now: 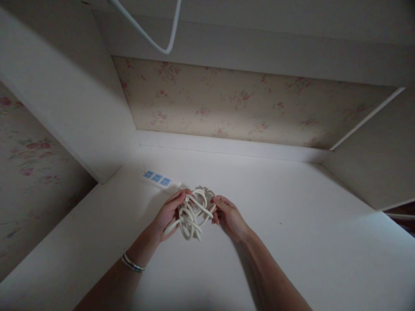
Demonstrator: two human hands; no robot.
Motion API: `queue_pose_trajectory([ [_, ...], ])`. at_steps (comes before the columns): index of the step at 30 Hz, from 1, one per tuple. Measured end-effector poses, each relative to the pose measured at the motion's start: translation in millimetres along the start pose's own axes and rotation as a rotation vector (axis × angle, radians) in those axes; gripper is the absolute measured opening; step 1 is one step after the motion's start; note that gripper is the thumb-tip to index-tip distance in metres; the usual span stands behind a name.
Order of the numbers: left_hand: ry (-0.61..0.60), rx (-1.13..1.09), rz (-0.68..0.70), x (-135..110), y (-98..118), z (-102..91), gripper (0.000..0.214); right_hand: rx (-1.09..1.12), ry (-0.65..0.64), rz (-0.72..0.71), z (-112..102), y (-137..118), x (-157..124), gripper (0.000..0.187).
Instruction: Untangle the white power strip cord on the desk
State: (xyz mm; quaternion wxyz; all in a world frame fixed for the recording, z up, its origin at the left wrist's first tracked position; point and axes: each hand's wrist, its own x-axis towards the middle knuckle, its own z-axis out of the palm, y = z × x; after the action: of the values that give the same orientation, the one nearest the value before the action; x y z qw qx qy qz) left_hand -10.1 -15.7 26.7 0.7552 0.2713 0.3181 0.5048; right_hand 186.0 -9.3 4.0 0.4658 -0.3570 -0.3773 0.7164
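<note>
A tangled bundle of thick white cable (193, 213) lies between both hands on a white desk (292, 224). My left hand (168, 212) grips the left side of the coils, fingers curled over the loops. My right hand (229, 217) pinches the right side of the bundle with its fingertips. The cable runs to a white power strip (158, 178) with blue sockets, lying just behind the left hand. A bracelet sits on my left wrist.
The desk sits in an alcove with floral wallpaper (233, 103) at the back and white side panels left and right. A white cable loop (162, 39) hangs from above at the top.
</note>
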Motion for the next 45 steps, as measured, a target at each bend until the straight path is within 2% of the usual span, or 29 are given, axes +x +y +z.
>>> queue_pose_trajectory([
  [5, 0.084, -0.089, 0.026, 2.0, 3.7, -2.0, 0.019, -0.115, -0.213, -0.036, 1.6, -1.1, -9.1, 0.029],
  [7, 0.095, -0.093, 0.032, 1.9, 5.4, -2.9, 0.019, -0.208, -0.205, -0.101, 0.0, 0.3, -9.9, 0.027],
  [10, 0.070, -0.032, 0.034, 0.5, 5.1, -3.2, 0.020, -0.321, 0.003, -0.238, -3.4, 4.0, -5.2, 0.019],
  [14, 0.025, 0.044, 0.018, -0.4, 0.4, -4.0, 0.023, -0.339, 0.270, -0.363, -3.6, 7.3, 2.8, 0.019],
  [17, -0.017, 0.092, -0.034, -0.2, -2.6, -5.3, 0.026, -0.294, 0.400, -0.357, 0.8, 8.1, 4.0, 0.024],
  [19, -0.038, 0.124, -0.078, -0.6, -3.0, -5.1, 0.026, -0.224, 0.417, -0.308, 4.5, 8.1, 3.7, 0.028],
  [24, -0.077, 0.193, -0.132, -4.0, 1.3, -1.1, 0.028, -0.028, 0.329, -0.112, 7.8, 3.9, 3.8, 0.044],
  [27, -0.053, 0.212, -0.121, -5.1, 2.9, 0.4, 0.034, 0.010, 0.282, -0.049, 3.4, -0.2, 3.8, 0.053],
  [32, -0.010, 0.262, -0.063, -2.8, -1.7, 1.3, 0.039, -0.051, 0.181, -0.053, -7.4, -4.2, 2.8, 0.064],
  [38, 0.034, 0.364, -0.031, 0.1, -9.0, 5.2, 0.041, -0.017, 0.035, -0.137, -8.6, -5.4, -0.5, 0.048],
  [40, 0.039, 0.380, -0.016, 0.1, -9.6, 5.7, 0.041, -0.021, 0.012, -0.137, -7.8, -5.7, -1.3, 0.056],
  [43, 0.054, 0.383, 0.029, 0.3, -9.0, 4.6, 0.040, -0.037, 0.008, -0.121, -9.4, -7.1, -1.5, 0.085],
  [45, 0.079, 0.360, 0.067, 1.0, -8.1, 3.3, 0.042, -0.044, -0.002, -0.109, -13.0, -8.6, -1.4, 0.089],
])
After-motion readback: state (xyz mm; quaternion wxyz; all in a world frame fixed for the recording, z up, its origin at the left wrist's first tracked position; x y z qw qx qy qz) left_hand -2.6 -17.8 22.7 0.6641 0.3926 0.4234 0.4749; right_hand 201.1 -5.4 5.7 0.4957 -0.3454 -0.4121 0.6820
